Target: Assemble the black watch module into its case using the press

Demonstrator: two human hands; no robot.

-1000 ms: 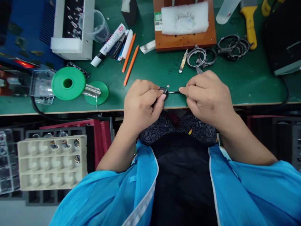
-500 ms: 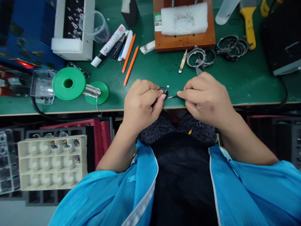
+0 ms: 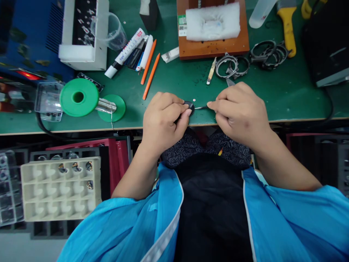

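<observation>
Near the table's front edge, my left hand point(image 3: 167, 118) pinches a small dark round piece point(image 3: 191, 107), most of it hidden by the fingers. My right hand point(image 3: 240, 111) is closed on a thin metal tool, perhaps tweezers point(image 3: 201, 107), whose grip end is hidden in the fingers. The tool points left, and its tip meets the right rim of the round piece. Just above lies a tiny pale disc point(image 3: 194, 100) on the green tabletop point(image 3: 174, 82).
Metal rings point(image 3: 227, 66) and a yellow-handled brush point(image 3: 288, 31) lie at right. White foam point(image 3: 214, 22) sits on a brown wooden block point(image 3: 188, 54). Orange sticks point(image 3: 151, 76), a marker point(image 3: 125, 52) and a green solder spool point(image 3: 88, 97) are at left. Below stands a beige compartment tray point(image 3: 60, 193).
The thin tool in my right hand has shifted and turned nearer to level, its tip now at the round piece's rim. My left hand keeps its pinch.
</observation>
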